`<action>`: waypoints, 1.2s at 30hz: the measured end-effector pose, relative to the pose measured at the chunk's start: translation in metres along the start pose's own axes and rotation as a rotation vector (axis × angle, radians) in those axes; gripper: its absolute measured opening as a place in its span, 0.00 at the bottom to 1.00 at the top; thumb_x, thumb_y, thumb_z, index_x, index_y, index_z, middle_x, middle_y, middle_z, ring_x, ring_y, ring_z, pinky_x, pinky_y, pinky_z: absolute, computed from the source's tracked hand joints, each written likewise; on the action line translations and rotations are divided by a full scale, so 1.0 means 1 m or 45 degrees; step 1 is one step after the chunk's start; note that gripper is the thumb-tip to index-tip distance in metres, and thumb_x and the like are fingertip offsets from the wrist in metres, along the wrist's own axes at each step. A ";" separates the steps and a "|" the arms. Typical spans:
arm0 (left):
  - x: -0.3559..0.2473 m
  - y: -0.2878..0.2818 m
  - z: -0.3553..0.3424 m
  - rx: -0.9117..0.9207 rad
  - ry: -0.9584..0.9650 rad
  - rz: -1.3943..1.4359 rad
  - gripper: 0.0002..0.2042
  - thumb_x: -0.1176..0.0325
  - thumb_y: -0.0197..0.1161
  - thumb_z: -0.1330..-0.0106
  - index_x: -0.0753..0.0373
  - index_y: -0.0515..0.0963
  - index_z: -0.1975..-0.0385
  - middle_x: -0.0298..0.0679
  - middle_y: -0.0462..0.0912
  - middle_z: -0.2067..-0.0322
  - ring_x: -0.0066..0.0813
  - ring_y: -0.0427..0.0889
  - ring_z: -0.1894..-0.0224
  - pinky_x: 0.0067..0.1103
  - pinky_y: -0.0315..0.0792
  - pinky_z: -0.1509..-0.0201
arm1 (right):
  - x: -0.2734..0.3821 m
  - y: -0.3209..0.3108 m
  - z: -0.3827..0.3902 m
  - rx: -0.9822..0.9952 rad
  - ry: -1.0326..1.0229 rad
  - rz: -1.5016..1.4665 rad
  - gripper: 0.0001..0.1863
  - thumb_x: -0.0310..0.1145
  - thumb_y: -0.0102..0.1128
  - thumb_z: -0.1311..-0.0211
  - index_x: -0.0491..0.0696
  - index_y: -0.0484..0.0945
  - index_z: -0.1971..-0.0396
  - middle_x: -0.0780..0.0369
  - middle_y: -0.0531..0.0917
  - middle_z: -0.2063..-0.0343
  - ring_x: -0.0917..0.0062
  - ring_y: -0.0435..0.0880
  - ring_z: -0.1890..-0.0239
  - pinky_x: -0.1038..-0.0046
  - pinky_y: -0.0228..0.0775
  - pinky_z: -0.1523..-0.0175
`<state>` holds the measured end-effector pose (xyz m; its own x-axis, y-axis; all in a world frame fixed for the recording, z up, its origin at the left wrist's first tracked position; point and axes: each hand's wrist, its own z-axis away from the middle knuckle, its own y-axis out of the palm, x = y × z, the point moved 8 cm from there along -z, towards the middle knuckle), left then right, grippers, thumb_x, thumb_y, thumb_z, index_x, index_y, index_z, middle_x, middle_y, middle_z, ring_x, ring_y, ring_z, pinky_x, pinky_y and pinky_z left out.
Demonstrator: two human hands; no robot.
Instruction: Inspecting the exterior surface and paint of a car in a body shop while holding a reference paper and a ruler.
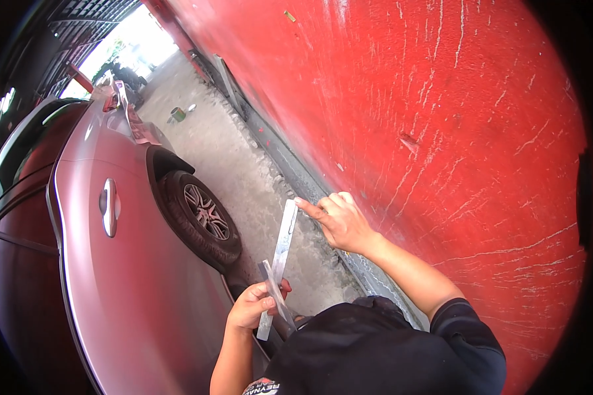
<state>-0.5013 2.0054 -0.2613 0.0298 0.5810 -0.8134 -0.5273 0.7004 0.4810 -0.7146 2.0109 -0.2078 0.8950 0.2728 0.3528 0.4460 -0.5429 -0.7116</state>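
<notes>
My left hand (252, 307) is closed round two thin flat strips that cross each other between thumb and fingers. The longer one is a whitish, smudged strip (283, 243), slanting up and away from the palm, its lower end poking out below. A shorter, greyish, see-through-looking strip (277, 291) lies across it under the thumb. What the strips are made of I cannot tell. My right hand (344, 224) has its index finger stretched out, the tip touching the upper end of the long strip. Its other fingers are loosely bent and grip nothing visible.
A pinkish-silver car with a door handle (109, 208) and a wheel (205, 212) stands close on my left. To the right rises a scratched red wall (441, 131). A green can (178, 114) sits on the concrete floor (224, 141) farther ahead.
</notes>
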 end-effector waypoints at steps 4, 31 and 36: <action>-0.001 0.000 0.002 0.006 -0.001 -0.003 0.24 0.58 0.68 0.47 0.69 0.73 0.56 0.26 0.69 0.74 0.11 0.62 0.78 0.10 0.54 0.75 | 0.001 0.003 -0.003 0.049 -0.009 0.010 0.36 0.23 0.51 0.51 0.62 0.61 0.38 0.63 0.68 0.77 0.69 0.69 0.71 0.67 0.57 0.61; 0.007 -0.013 0.012 -0.120 -0.106 -0.031 0.19 0.67 0.68 0.50 0.69 0.76 0.59 0.34 0.76 0.69 0.14 0.65 0.77 0.13 0.58 0.76 | 0.058 0.018 0.018 0.254 -0.289 0.021 0.36 0.26 0.49 0.52 0.63 0.60 0.38 0.65 0.69 0.78 0.72 0.70 0.73 0.68 0.59 0.62; 0.005 -0.008 0.012 -0.122 -0.093 -0.107 0.22 0.62 0.69 0.49 0.66 0.75 0.57 0.28 0.78 0.70 0.10 0.67 0.76 0.09 0.59 0.73 | 0.025 0.012 0.007 0.185 -0.103 0.032 0.39 0.24 0.51 0.54 0.59 0.58 0.37 0.63 0.68 0.79 0.70 0.70 0.73 0.67 0.59 0.61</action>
<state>-0.4866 2.0071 -0.2652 0.1369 0.5531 -0.8218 -0.5989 0.7070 0.3761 -0.6865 2.0174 -0.2118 0.9002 0.3269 0.2879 0.4131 -0.4311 -0.8022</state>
